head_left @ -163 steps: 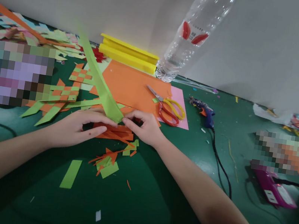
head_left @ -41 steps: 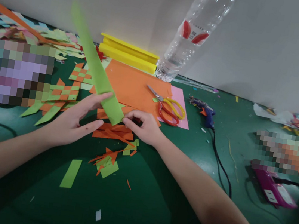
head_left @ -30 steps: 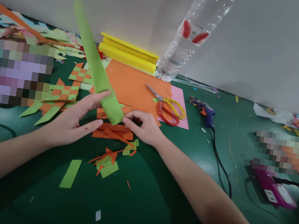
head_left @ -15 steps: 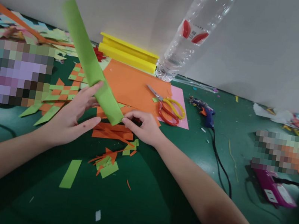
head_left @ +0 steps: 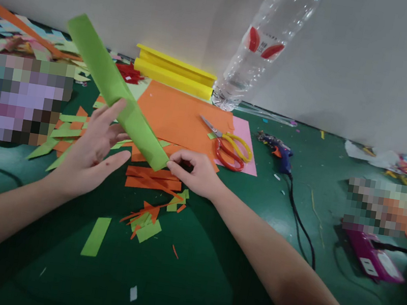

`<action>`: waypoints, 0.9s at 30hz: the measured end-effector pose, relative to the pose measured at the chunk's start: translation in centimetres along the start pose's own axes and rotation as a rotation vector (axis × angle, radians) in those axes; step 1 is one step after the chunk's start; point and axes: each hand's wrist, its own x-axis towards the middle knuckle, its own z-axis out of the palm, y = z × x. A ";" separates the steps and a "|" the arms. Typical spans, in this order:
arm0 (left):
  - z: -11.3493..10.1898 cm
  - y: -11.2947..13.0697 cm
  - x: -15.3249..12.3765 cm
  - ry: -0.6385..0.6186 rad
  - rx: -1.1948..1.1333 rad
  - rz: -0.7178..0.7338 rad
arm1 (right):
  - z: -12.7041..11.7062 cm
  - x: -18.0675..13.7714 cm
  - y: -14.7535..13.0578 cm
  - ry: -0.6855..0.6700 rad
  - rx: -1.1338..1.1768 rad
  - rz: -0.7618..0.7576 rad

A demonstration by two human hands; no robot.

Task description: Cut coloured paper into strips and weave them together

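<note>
A long green paper strip (head_left: 120,95) slants up to the left above the table. My right hand (head_left: 195,172) pinches its lower end between thumb and fingers. Partway along the strip, the fingers of my left hand (head_left: 98,148) rest against it or just behind its edge, with the thumb spread away; the hand is open. Orange paper strips (head_left: 152,183) lie below the green one, and orange sheets (head_left: 178,117) lie behind it. Woven orange and green paper pieces (head_left: 70,131) lie left of my left hand, partly hidden by it.
Scissors (head_left: 233,149) with red and yellow handles lie on the sheets. A clear bottle (head_left: 258,53) and yellow folded paper (head_left: 175,73) stand by the wall. To the right are a blue glue gun (head_left: 282,154) with its cord and a magenta power strip (head_left: 373,254). Paper scraps (head_left: 146,223) lie in front.
The strip's upper end has swung left and down, and my left hand has shifted left with it. My right hand keeps its pinch in the same spot.
</note>
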 end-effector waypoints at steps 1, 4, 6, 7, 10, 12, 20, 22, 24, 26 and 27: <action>0.0 0.0 0.0 0.011 0.000 0.006 | 0.0 0.0 0.0 0.002 0.001 0.004; 0.1 0.0 0.0 0.035 -0.017 0.000 | 0.0 0.0 0.0 0.011 0.008 0.022; 0.2 0.0 0.0 0.055 -0.042 -0.011 | 0.0 0.1 0.1 0.020 0.019 0.030; 0.2 0.0 0.1 0.061 -0.056 -0.016 | 0.0 0.1 0.1 0.020 0.025 0.033; 0.1 -0.1 0.1 0.059 -0.078 -0.020 | 0.0 0.1 0.0 0.017 0.043 0.046; 0.1 -0.1 0.0 0.062 -0.078 -0.030 | 0.0 0.1 0.0 0.019 0.049 0.054; 0.0 -0.7 0.1 0.143 -0.159 -0.032 | -0.2 0.1 -0.2 0.054 0.090 0.027; 0.0 -1.0 0.2 0.148 -0.176 -0.001 | -0.2 0.1 -0.1 0.077 0.117 0.019; -0.1 -1.4 0.2 0.156 -0.179 0.020 | -0.3 0.1 0.1 0.101 0.140 0.016; -0.2 -1.7 0.2 0.184 -0.174 0.019 | -0.4 0.2 0.2 0.125 0.158 0.016; -0.3 -1.8 0.1 0.203 -0.175 0.012 | -0.5 0.2 0.2 0.139 0.167 0.018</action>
